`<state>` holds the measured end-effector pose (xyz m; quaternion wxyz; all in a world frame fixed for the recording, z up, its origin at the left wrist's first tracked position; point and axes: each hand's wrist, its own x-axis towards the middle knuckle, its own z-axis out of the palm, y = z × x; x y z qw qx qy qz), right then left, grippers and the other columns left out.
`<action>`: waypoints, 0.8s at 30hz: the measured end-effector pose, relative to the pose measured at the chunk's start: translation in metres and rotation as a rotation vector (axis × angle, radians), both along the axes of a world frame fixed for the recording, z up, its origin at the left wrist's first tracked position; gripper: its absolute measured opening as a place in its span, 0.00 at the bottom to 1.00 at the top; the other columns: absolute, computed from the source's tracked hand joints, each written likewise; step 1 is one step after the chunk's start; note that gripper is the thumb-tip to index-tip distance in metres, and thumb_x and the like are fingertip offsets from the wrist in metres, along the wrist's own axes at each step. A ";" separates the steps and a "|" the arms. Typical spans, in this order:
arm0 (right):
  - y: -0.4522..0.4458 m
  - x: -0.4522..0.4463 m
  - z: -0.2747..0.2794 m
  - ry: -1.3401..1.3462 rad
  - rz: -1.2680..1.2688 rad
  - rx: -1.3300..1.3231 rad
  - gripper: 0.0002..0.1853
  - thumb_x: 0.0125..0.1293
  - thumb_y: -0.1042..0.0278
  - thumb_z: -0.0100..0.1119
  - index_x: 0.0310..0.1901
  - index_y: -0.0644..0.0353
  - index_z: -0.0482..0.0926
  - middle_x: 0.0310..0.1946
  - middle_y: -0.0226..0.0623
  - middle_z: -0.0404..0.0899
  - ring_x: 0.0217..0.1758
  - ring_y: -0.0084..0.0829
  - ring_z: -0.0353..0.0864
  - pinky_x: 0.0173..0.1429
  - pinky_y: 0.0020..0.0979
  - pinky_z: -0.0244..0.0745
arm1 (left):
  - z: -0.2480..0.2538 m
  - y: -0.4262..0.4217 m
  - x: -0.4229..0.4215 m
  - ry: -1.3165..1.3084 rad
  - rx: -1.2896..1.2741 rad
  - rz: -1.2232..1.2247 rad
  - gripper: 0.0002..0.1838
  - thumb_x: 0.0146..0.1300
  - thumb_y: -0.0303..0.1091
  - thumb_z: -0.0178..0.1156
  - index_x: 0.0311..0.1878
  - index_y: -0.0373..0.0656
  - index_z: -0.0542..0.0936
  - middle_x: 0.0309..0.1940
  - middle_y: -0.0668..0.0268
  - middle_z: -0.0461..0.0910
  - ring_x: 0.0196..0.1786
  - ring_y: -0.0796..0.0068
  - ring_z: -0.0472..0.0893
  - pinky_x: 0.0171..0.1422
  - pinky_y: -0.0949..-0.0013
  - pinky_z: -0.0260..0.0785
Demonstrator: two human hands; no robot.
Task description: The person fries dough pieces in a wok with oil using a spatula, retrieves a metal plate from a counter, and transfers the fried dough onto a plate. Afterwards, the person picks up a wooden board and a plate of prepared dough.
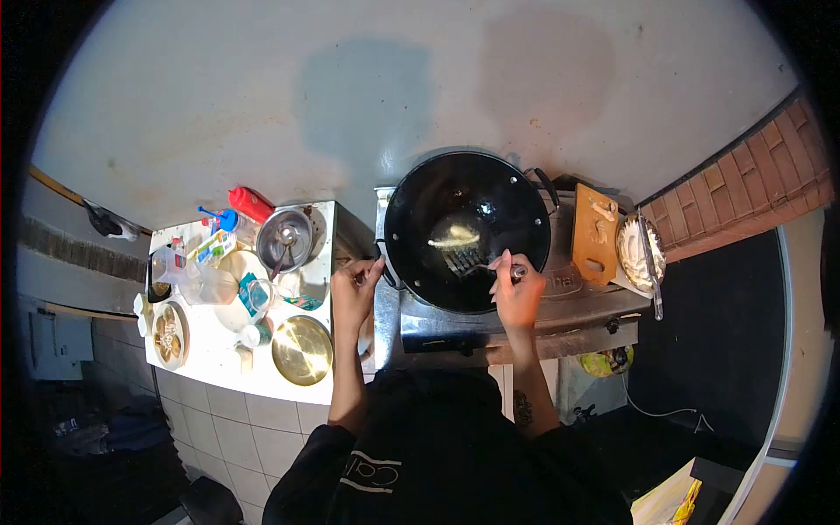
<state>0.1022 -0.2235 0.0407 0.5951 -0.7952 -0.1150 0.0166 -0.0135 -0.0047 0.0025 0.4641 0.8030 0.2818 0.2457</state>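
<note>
A large black wok (468,293) with two side handles sits on the stove. My left hand (354,289) is closed at the wok's left handle, with the fingertips pinched against it. My right hand (518,289) is wrapped round the handle of a slotted metal spatula (464,258), its head down on the wok's bottom. A small pale yellow lump, perhaps melting fat, (456,236) lies just beyond the spatula's slots. Part of the spatula's handle is hidden by my fingers.
Right of the wok, a wooden cutting board (595,262) carries pale pieces, beside a plate of white food (641,254) with a knife across it. On the left counter are a metal pot (285,238), a red squeeze bottle (251,204), a round metal pan (302,350) and several containers.
</note>
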 end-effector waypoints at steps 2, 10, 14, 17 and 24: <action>0.001 0.001 -0.011 0.012 0.004 0.042 0.15 0.69 0.68 0.51 0.25 0.66 0.75 0.14 0.34 0.74 0.13 0.19 0.70 0.18 0.24 0.61 | 0.001 0.000 0.000 0.011 -0.011 -0.001 0.16 0.57 0.39 0.66 0.30 0.31 0.81 0.18 0.60 0.74 0.22 0.74 0.70 0.29 0.70 0.63; -0.018 -0.004 -0.021 0.004 -0.008 0.338 0.11 0.70 0.70 0.48 0.32 0.68 0.74 0.30 0.37 0.79 0.17 0.16 0.71 0.19 0.18 0.64 | -0.002 0.002 0.001 0.013 0.000 -0.001 0.16 0.57 0.38 0.66 0.30 0.30 0.81 0.18 0.60 0.75 0.22 0.75 0.71 0.30 0.71 0.64; -0.028 -0.010 -0.018 0.014 -0.018 0.339 0.10 0.69 0.71 0.48 0.34 0.68 0.75 0.31 0.36 0.79 0.19 0.15 0.72 0.21 0.18 0.66 | 0.005 0.001 0.000 0.045 0.016 -0.001 0.15 0.57 0.37 0.66 0.30 0.31 0.81 0.18 0.60 0.75 0.22 0.75 0.71 0.29 0.71 0.63; -0.034 -0.014 -0.010 -0.001 0.006 0.267 0.10 0.70 0.72 0.47 0.34 0.69 0.74 0.33 0.40 0.78 0.19 0.15 0.70 0.22 0.18 0.66 | 0.004 0.001 0.000 0.054 0.008 -0.003 0.15 0.57 0.37 0.66 0.30 0.31 0.82 0.18 0.61 0.75 0.22 0.75 0.70 0.29 0.71 0.63; -0.047 -0.013 -0.004 -0.297 0.056 -0.022 0.05 0.66 0.77 0.49 0.34 0.67 0.73 0.34 0.39 0.79 0.23 0.19 0.73 0.27 0.20 0.69 | 0.000 0.001 0.000 0.017 0.018 -0.012 0.15 0.57 0.38 0.66 0.30 0.31 0.82 0.17 0.63 0.73 0.21 0.78 0.68 0.27 0.72 0.60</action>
